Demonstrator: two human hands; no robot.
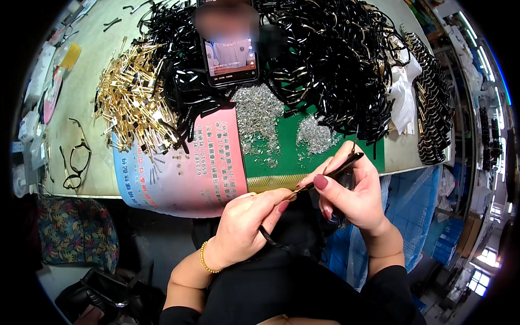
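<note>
Tabletop (97, 86), 9–2 o'clock: gold metal pcs. (130, 92) at 10, blk. pile (336, 65) at 1. L hand (244, 222): grip pinching curved blk. pc. (265, 234); R hand (352, 192): grip pinching slim dark pc. (346, 165). Gold tip (297, 190) between, just off ctr. toward 4. Prob. fitting step; next move likely needs steady alignment.

1. Left forearm (187, 281) angled up and inward from the lower edge.
2. Left hand (241, 225) turned back upward; thumb (272, 218) and index finger (275, 199) closed in a pinch.
3. Right forearm (385, 249) raised more steeply, wrist bent inward.
4. Right hand (357, 195) cupped, fingers curled; thumb extended leftward, dark red nail exposed.
5. Both hands held near each other, fingertips brought close before the torso.
</note>
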